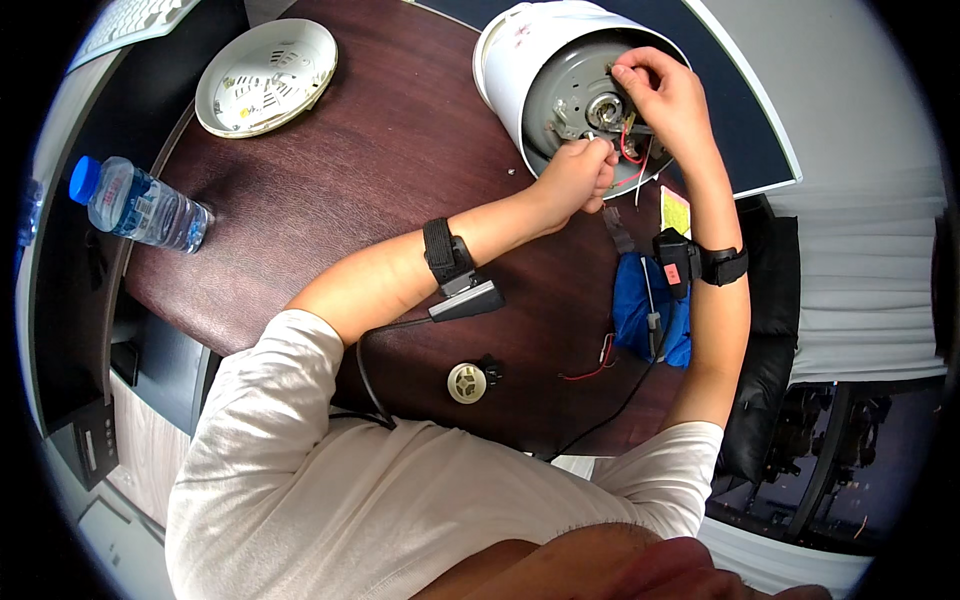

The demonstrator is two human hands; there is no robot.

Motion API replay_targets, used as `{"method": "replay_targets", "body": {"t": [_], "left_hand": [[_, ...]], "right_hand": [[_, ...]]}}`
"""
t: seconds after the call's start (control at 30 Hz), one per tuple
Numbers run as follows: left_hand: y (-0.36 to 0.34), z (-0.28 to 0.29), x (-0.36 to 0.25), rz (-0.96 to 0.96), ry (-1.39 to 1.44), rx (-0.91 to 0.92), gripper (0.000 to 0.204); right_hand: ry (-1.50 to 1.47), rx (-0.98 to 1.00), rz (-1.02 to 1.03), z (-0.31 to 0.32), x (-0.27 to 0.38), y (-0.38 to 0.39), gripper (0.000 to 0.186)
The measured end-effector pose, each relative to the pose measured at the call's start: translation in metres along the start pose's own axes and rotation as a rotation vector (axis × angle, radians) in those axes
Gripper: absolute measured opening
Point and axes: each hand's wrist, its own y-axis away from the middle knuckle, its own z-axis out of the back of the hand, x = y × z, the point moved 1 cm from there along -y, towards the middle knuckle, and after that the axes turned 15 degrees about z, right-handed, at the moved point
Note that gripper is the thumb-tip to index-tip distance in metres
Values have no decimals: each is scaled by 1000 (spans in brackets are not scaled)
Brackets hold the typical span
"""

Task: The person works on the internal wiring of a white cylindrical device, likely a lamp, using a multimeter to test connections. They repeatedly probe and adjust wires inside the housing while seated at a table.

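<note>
A white cylindrical appliance (515,80) is laid on its side, its open end exposed.
It is set by the far edge of the dark brown table (400,130), toward the far right corner, with the opening turned to the near right. Within the rim a grey metal base (568,88) is revealed, centred on a round metal fitting (604,110). Red wires (627,150) and a white wire (645,172) are strung across the lower part of the opening.

Open passage: brown tabletop (410,130), between round white cover (266,78) and white cylinder (528,65). Obstacles: clear bottle (150,208), left; blue cloth (630,308), right.
</note>
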Motion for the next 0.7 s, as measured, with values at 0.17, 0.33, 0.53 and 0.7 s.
{"method": "replay_targets", "body": {"t": [0.17,0.33,0.53,0.7], "left_hand": [[2,-1,-1,10,-5,-11,15],[2,-1,-1,3,5,-13,15],[2,-2,-1,-13,13,-16,15],[3,-3,-1,-14,21,-41,15]], "right_hand": [[6,-4,-47,0,2,0,16],[20,-23,-65,0,1,0,17],[22,-38,-62,-3,1,-1,18],[3,-57,-74,-3,1,-1,17]]}}
